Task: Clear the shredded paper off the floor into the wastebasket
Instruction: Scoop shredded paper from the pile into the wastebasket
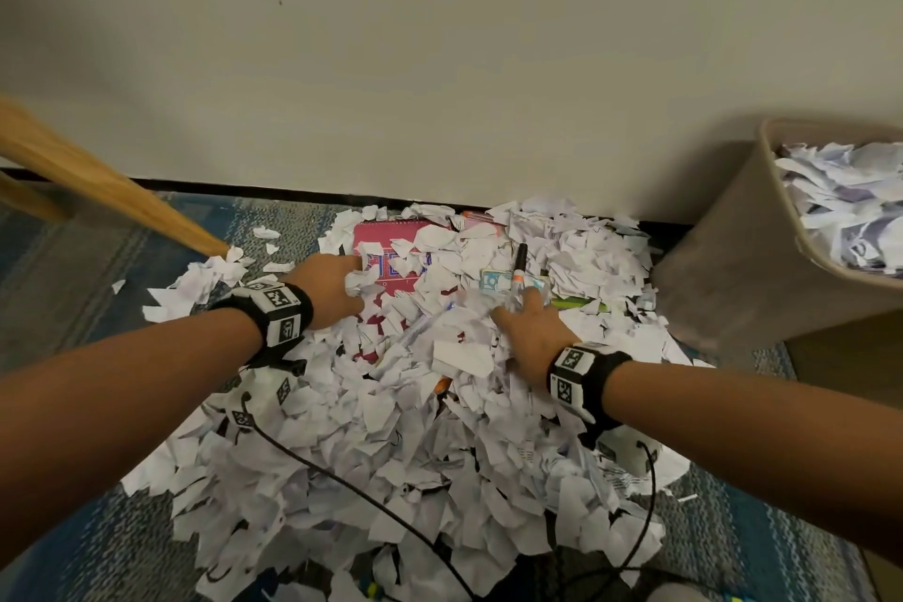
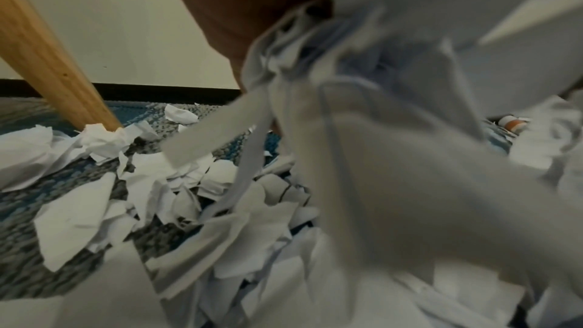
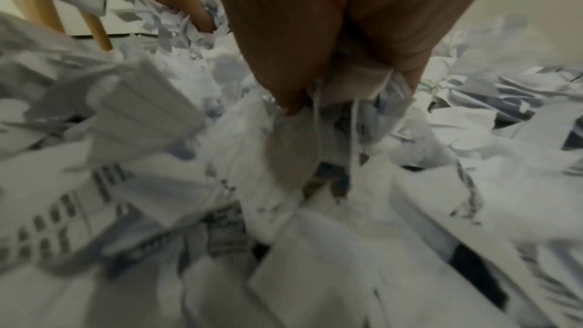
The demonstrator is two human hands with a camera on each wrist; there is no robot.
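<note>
A wide heap of shredded paper covers the carpet in front of me. My left hand is dug into its far left part, and in the left wrist view the left hand grips a bunch of scraps. My right hand is pushed into the middle of the heap. The right wrist view shows the fingers of this right hand curled round a wad of scraps. The beige wastebasket stands at the right against the wall, partly filled with paper.
A pink notebook, a black marker, small blue-and-white boxes and a green item lie mixed into the heap. A wooden furniture leg slants in at the left. Black cables trail over the near paper.
</note>
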